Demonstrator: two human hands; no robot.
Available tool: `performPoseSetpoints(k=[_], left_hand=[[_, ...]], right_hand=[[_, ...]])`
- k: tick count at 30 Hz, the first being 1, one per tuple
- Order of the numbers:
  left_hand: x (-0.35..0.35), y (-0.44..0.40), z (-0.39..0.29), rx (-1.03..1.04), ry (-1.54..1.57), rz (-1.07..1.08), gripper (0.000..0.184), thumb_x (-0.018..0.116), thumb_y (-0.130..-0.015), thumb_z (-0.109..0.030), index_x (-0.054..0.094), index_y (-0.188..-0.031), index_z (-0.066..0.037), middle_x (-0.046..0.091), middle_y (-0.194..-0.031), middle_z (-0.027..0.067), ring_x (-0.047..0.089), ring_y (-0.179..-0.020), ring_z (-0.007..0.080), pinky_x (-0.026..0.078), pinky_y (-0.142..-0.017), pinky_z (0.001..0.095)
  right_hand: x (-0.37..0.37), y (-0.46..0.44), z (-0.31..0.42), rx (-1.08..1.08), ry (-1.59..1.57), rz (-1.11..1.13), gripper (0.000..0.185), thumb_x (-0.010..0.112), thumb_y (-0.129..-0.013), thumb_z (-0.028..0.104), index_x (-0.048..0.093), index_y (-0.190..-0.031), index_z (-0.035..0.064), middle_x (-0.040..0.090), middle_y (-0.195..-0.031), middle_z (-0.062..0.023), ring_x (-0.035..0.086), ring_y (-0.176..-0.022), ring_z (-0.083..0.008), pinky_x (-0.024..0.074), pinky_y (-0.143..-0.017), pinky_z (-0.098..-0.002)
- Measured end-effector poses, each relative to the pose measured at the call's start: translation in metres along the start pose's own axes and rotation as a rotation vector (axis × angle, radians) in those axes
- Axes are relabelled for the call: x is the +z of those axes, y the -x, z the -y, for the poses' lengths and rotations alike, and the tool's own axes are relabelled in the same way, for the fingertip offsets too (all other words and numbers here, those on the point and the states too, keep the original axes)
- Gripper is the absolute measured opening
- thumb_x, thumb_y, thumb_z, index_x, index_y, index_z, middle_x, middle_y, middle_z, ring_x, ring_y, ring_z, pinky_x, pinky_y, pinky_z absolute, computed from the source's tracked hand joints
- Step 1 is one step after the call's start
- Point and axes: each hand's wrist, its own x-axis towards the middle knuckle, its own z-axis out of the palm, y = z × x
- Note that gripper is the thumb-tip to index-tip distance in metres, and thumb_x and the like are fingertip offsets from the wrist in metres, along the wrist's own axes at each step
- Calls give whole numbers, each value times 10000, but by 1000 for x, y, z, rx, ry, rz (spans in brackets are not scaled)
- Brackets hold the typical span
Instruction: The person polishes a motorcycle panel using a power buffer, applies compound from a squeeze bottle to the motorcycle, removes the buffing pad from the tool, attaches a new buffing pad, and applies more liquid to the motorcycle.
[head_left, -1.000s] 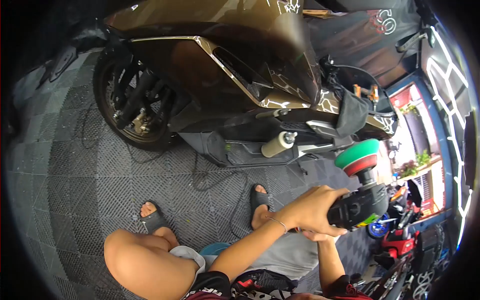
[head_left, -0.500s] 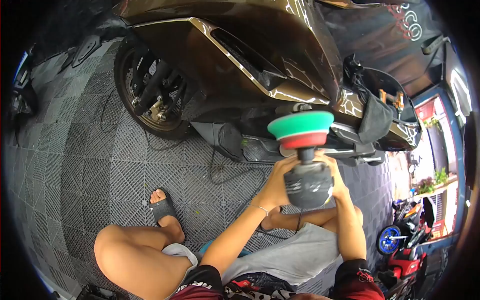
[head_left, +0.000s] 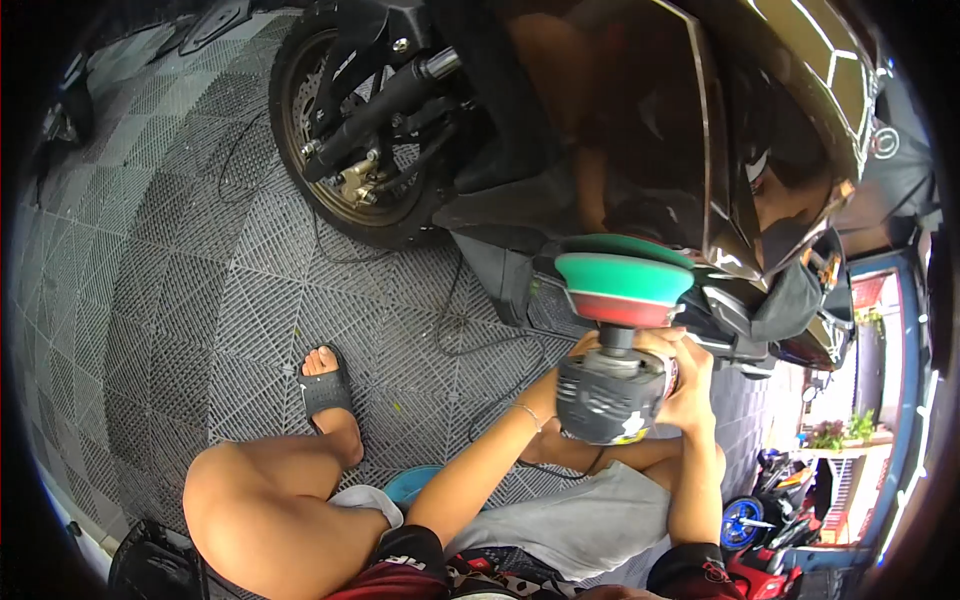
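Left grip (head_left: 549, 388) and right grip (head_left: 690, 378) are closed around a black power polisher (head_left: 605, 395). Its round green-and-red pad (head_left: 626, 282) sits just beyond them, near a glossy dark motorcycle panel (head_left: 640, 120); contact is unclear. Left of the grips, a black-sandaled foot (head_left: 325, 385) rests on gray lattice flooring (head_left: 270, 300).

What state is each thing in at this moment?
Polisher: held up in both hands; running or stopped, cannot tell.
Green pad: on the polisher, near the dark panel; contact unclear.
Left grip: closed, partly hidden.
Right grip: closed.
Motorcycle: upright, panel glossy.
Cloth: draped on the motorcycle.
Cord: loosely curved across the floor.
Sandal: worn.
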Motion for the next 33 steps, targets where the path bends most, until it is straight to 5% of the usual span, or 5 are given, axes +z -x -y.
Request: performPoseSetpoints(k=[2,6,23,27,33], left_hand=[[3,12,10,-40,42,15,670,846,-611,-215,628,-1218,-35,611,-1317,213,545,-1275,393,436,-1075,469],[12,22,18,-75,98,12,663,843,-623,-224,623,-1217,-28,608,-1315,221,547,-1273,394,439,-1072,473],[-37,49,-36,-19,217,-71,640,830,-674,-262,603,-1212,-1,596,-1303,255,556,-1263,395,452,-1062,490],[-63,56,-83,39,280,-74,636,827,-686,-271,598,-1211,5,593,-1301,263,558,-1260,395,455,-1060,493],[-88,28,-155,209,392,-37,631,822,-704,-285,591,-1209,15,589,-1297,275,561,-1257,396,459,-1057,499]], right_hand=[[-1,-5,13,-13,93,50,676,880,-517,464,660,-982,24,657,-848,-176,668,-728,-372,527,-672,-414],[-2,-7,29,-4,172,58,568,816,-407,266,629,-900,53,633,-784,-135,625,-673,-346,517,-634,-433],[18,7,119,203,-167,-76,962,907,-505,651,596,-1096,-40,703,-921,-179,739,-832,-305,577,-756,-378],[15,5,154,353,-642,-61,958,937,-577,493,518,-1237,-60,721,-1004,-188,747,-900,-284,595,-785,-371],[-3,-41,176,-37,-166,-115,1018,897,-607,381,426,-1348,-133,680,-913,-156,704,-718,-297,531,-671,-354]])
